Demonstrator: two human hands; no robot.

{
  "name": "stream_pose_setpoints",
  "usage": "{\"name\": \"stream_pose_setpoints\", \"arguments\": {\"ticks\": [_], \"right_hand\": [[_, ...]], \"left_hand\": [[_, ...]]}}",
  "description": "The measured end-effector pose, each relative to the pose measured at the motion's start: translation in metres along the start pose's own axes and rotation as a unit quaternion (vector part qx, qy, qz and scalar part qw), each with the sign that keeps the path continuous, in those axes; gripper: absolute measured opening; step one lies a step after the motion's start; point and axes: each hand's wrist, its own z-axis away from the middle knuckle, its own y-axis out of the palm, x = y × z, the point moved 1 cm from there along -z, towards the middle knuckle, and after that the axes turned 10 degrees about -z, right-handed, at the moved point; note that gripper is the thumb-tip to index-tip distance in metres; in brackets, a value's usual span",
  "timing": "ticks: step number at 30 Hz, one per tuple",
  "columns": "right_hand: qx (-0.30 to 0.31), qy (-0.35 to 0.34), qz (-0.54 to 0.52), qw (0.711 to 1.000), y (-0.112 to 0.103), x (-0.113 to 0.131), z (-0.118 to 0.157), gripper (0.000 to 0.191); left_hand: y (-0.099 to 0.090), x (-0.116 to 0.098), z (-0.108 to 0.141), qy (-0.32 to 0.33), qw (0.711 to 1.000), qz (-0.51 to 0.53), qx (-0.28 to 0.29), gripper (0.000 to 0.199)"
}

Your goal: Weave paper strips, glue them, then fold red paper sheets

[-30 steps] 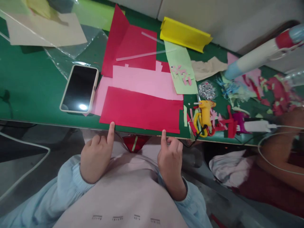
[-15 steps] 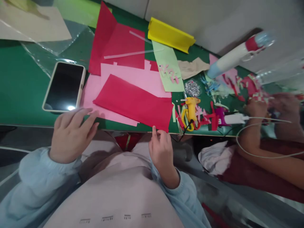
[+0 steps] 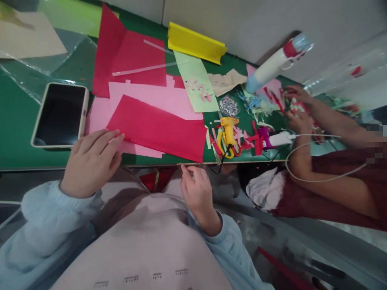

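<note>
My left hand (image 3: 93, 161) lies palm down with fingers stretched out, its fingertips on the left corner of a folded red sheet (image 3: 160, 129). Under that sheet are pink sheets (image 3: 145, 95). My right hand (image 3: 198, 189) is just below the table's front edge, near the red sheet's lower right side. Its index finger points forward, the others are loosely bent, and nothing shows in it. A phone (image 3: 60, 114) with a dark screen rests left of the papers. Behind them stands a larger folded red sheet (image 3: 137, 52) with thin translucent strips (image 3: 145, 69) on it.
To the right are a yellow glue gun (image 3: 229, 128), yellow-handled scissors (image 3: 223, 147), a dish of googly eyes (image 3: 229, 106) and paper scraps. A bottle (image 3: 269, 70) and a folded yellow piece (image 3: 195, 44) stand behind. At far right a co-worker's hands (image 3: 299, 108) handle red and white pieces.
The view has swung rightward. My left fingers have moved onto the red sheet's corner, and my right hand has drawn back from its lower edge. The co-worker's hands have shifted.
</note>
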Motion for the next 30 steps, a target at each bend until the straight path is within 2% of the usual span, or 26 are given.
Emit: {"name": "stream_pose_setpoints", "arguments": {"ticks": [5,7,12,15,17,18,20,23,24,26,28,30], "right_hand": [[-0.053,0.026,0.008,0.998,-0.008,-0.02,-0.018,0.03],[-0.027,0.027,0.01,0.999,-0.01,-0.029,-0.028,0.031],[0.082,-0.011,-0.016,0.996,-0.017,-0.041,-0.046,0.037],[0.118,-0.05,-0.028,0.991,-0.025,-0.048,-0.055,0.033],[0.125,-0.077,-0.047,0.988,-0.03,-0.052,-0.061,0.027],[0.113,-0.082,-0.054,0.989,-0.033,-0.053,-0.064,0.025],[0.05,-0.064,-0.063,0.995,-0.038,-0.053,-0.068,0.023],[-0.046,0.014,-0.119,0.992,-0.043,-0.042,-0.072,0.029],[-0.042,0.039,-0.159,0.986,-0.041,-0.035,-0.072,0.036],[0.01,0.076,-0.277,0.958,-0.036,-0.017,-0.074,0.042],[0.054,0.125,-0.421,0.897,-0.027,0.001,-0.077,0.036],[0.049,0.145,-0.522,0.839,-0.019,0.014,-0.082,0.037]], "left_hand": [[0.006,-0.001,-0.013,0.028,0.999,0.016,0.004,0.047],[0.007,-0.001,-0.017,0.035,0.999,0.0,0.014,0.047],[0.004,0.002,-0.021,0.051,0.998,-0.026,0.029,0.045],[0.003,0.005,-0.02,0.057,0.997,-0.033,0.047,0.043],[0.0,0.007,-0.018,0.06,0.997,-0.029,0.039,0.04],[-0.002,0.008,-0.017,0.062,0.997,-0.027,0.031,0.038],[-0.007,0.006,-0.013,0.057,0.998,-0.023,0.014,0.035],[-0.017,-0.004,-0.008,0.029,0.999,-0.023,-0.009,0.029],[-0.021,-0.01,-0.007,0.011,0.999,-0.025,-0.027,0.027],[-0.028,-0.026,-0.005,-0.003,0.997,-0.022,-0.08,0.021],[-0.034,-0.045,-0.004,0.003,0.992,-0.019,-0.128,0.018],[-0.037,-0.063,-0.003,0.004,0.99,-0.006,-0.141,0.018]]}}
